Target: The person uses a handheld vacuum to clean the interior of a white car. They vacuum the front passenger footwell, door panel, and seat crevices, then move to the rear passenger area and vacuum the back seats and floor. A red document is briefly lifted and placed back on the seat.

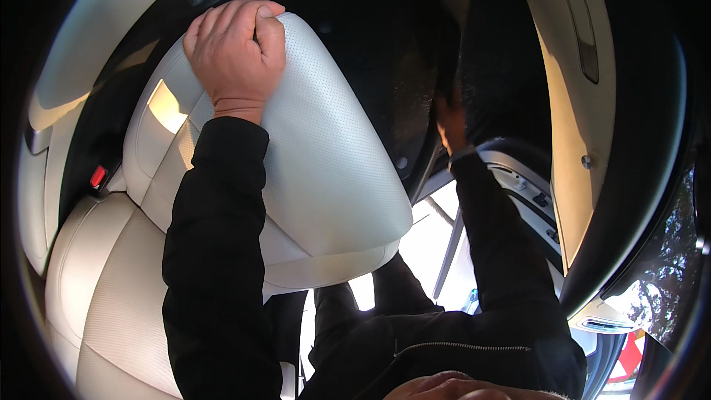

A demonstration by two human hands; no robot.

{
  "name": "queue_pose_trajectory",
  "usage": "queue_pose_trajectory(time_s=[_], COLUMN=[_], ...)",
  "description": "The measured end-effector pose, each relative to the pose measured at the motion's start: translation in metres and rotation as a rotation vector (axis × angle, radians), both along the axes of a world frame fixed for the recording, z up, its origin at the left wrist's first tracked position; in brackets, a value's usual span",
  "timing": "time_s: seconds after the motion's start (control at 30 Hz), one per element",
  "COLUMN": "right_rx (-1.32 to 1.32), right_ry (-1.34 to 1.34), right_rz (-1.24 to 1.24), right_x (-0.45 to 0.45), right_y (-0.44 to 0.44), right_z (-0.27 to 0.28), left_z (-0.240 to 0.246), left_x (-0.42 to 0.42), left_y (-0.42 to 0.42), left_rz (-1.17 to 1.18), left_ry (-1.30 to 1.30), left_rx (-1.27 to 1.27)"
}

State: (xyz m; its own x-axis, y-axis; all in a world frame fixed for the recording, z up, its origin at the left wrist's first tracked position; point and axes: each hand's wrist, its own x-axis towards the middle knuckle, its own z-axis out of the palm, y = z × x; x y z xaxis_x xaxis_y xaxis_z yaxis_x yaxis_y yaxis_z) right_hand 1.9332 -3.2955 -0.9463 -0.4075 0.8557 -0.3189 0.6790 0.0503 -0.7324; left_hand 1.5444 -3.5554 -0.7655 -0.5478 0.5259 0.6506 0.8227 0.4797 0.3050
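Observation:
My left hand [236, 55] rests curled over the front edge of a pale, perforated leather car seat cushion [328, 161], with its back up and its fingertips hidden. My right hand [452, 122] reaches down into the dark footwell, beside the cushion and near the door sill. Deep shadow covers its fingers, so what it touches cannot be made out. Both arms wear black sleeves. The seat backrest [122, 289] lies at the lower left.
A red seat belt buckle button [98, 176] shows beside the seat. At the right stands a beige door trim panel [572, 122] with an inset handle [580, 30]. The door sill [439, 180] and bright ground lie below my right hand. A beige centre console [41, 189] borders the far left.

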Motion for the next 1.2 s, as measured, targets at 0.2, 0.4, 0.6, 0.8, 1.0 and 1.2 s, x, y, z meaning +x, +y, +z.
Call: queue_pose_trajectory(time_s=[0.2, 0.4, 0.6, 0.8, 1.0, 1.2], right_rx=[-0.555, -0.249, -0.463, -0.370, -0.387, -0.464], right_ry=[-0.258, -0.287, -0.227, -0.277, -0.366, 0.163], right_rz=[0.077, 0.599, 0.188, 0.260, 0.488, 0.009], right_x=[-0.131, -0.148, -0.134, -0.144, -0.085, 0.019], right_y=[0.016, -0.081, 0.007, -0.051, -0.051, -0.043], right_z=[0.074, 0.119, 0.111, 0.110, 0.091, 0.058], left_z=[0.002, 0.010, 0.006, 0.007, 0.011, 0.008], left_x=[0.001, 0.004, 0.002, 0.003, 0.004, 0.005], left_y=[0.000, 0.001, -0.002, -0.001, 0.000, 0.000], left_rz=[-0.016, -0.007, 0.008, 0.016, 0.005, 0.020], left_ry=[-0.004, -0.063, -0.049, -0.068, -0.079, -0.072], left_rx=[-0.026, -0.059, -0.074, -0.084, -0.080, -0.092])
